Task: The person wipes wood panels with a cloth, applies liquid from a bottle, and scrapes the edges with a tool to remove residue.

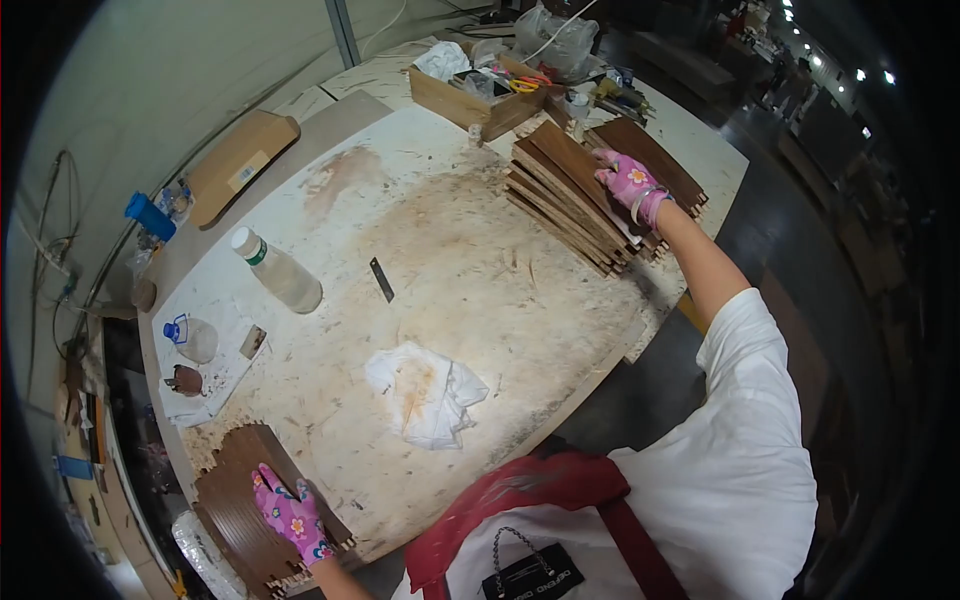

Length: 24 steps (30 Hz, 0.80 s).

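My left hand [292, 515], in a pink flowered glove, lies with fingers spread on brown grooved wooden planks [235, 490] at the near left of the table. Far to the right, my right hand [632, 182], in a matching glove, has its bent fingers over the edge of a brown wooden plank [570, 160]. That plank tops a slanting stack of planks [565, 222] with notched ends. Behind this hand lies another dark brown plank [650, 155]. The underside of my right hand's grip is hidden.
A crumpled white cloth [425, 395] and a small dark blade-like strip [382, 280] lie mid-table. A capped clear bottle [280, 272] and a smaller blue-capped bottle [192, 338] are at left. At the back stand a cluttered box [450, 103] and a cardboard piece [240, 165].
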Tool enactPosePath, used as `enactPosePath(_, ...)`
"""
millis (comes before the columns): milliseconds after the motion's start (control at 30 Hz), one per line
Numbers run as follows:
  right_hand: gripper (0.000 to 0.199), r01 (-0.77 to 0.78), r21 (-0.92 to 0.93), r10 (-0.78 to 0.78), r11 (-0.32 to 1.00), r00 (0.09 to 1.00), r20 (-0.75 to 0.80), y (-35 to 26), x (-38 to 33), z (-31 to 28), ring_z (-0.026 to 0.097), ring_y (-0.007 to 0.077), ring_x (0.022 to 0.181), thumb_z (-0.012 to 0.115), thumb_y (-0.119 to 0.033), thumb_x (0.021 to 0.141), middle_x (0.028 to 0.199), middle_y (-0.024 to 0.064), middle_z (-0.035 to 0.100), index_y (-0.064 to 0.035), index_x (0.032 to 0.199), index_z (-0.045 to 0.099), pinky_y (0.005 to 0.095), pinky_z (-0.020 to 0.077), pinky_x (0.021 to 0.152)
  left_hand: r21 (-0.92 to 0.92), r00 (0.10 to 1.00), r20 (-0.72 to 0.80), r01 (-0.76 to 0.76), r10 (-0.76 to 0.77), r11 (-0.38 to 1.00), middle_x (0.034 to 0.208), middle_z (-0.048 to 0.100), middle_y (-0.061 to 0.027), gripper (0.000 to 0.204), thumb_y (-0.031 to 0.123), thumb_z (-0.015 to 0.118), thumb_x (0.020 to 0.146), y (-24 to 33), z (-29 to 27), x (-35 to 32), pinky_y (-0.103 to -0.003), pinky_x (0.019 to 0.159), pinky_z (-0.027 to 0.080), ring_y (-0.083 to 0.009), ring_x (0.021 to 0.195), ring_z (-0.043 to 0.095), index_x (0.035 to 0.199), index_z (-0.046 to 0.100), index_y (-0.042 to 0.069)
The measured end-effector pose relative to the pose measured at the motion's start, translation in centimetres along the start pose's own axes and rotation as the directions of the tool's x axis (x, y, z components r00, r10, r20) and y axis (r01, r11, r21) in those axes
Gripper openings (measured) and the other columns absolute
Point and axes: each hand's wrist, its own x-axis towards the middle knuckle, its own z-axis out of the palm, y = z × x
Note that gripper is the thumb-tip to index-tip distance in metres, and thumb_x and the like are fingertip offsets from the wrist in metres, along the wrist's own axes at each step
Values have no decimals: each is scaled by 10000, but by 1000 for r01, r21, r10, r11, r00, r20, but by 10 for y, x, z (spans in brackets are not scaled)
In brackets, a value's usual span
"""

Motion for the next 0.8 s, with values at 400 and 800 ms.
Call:
enactPosePath(400,710,49,-567,-125,822,987,-96,-74,-41,5,493,358,1236,584,-506,864,1353,223,491,-51,1387,426,398,395,1036,-42,999,40,14,-13,999,1432,386,-239,850,257,721,763,9,-23,15,-427,1076,329,-373,1273,419,1478,298,78)
enactPosePath(800,573,579,154,-599,801,761,249,-168,-176,135,472,328,1246,569,-353,887,1330,181,504,-96,1385,446,415,394,1037,-49,997,-6,-71,71,996,1287,490,-198,718,188,730,752,2,-16,13,-429,993,397,-369,1143,494,1393,433,64)
